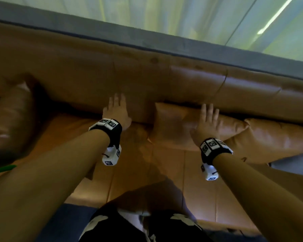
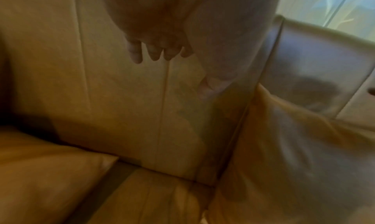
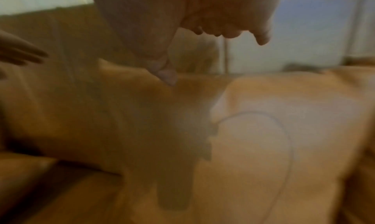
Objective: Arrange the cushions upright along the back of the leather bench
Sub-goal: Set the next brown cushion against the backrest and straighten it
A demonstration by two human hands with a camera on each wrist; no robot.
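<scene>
Three tan leather cushions show: a left cushion (image 1: 10, 109) well apart, a middle cushion (image 1: 175, 124) leaning on the backrest, and a right cushion (image 1: 269, 138) touching it. The leather bench (image 1: 129, 172) stands below a curtained window (image 1: 182, 16). The left hand (image 1: 116, 110) hovers, fingers straight; the right hand (image 1: 207, 122) lies flat on the middle cushion.

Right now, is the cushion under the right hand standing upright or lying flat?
Upright, roughly. The middle cushion leans against the bench back, its top edge meeting it, the right hand spread flat on its face.
</scene>
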